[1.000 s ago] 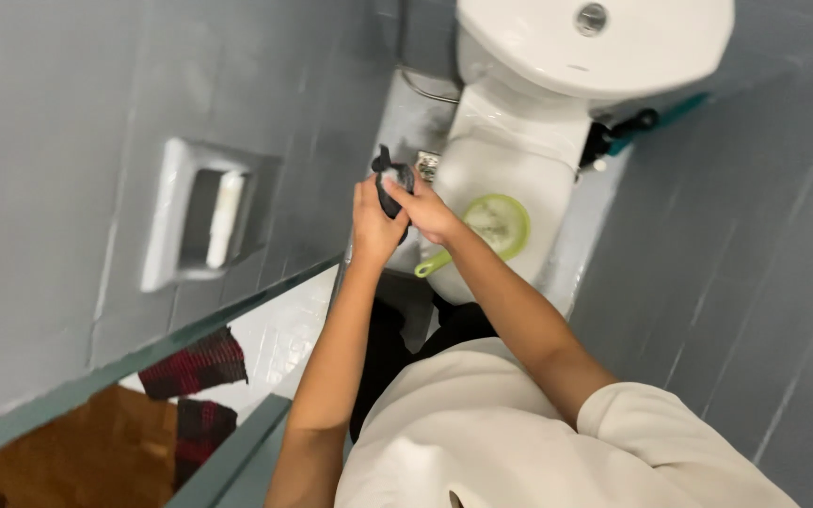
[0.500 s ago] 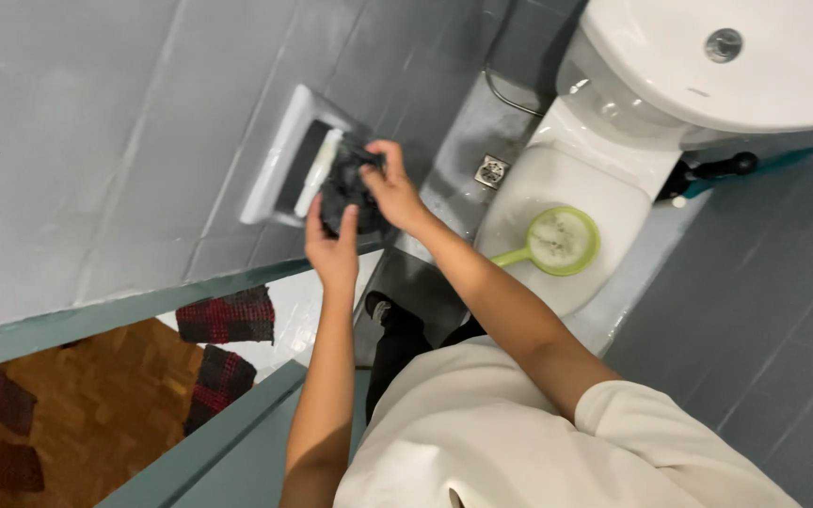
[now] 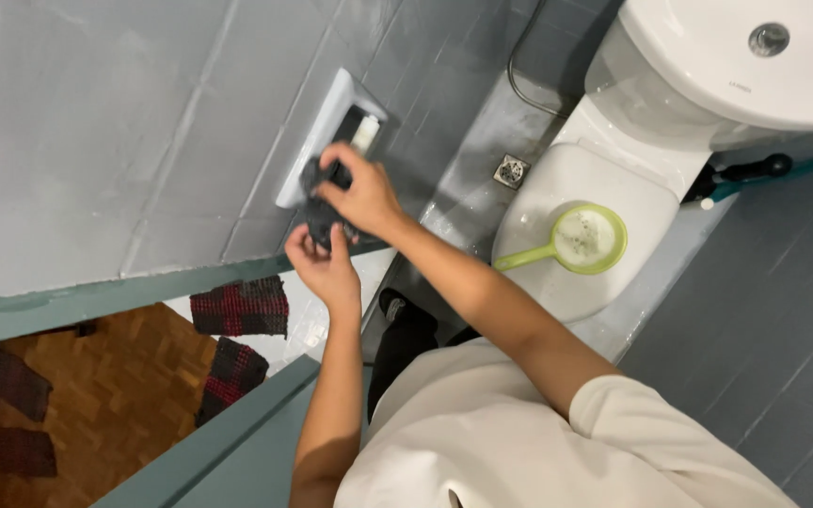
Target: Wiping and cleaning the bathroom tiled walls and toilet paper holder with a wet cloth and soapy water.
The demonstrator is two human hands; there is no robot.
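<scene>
Both my hands hold a dark cloth in front of a white recessed holder set in the grey tiled wall. My right hand grips the cloth from above, close to the holder's opening. Just below it, my left hand pinches the lower part of the cloth. A pale bar of soap rests inside the holder.
A white toilet stands at the right with its lid down; a green long-handled dipper lies on the lid. A floor drain sits beside it. Red checked mats lie by the teal door frame.
My hands carried the dark cloth from above the toilet over to the wall holder. The view swung left with them, and my right hand now reaches the holder.
</scene>
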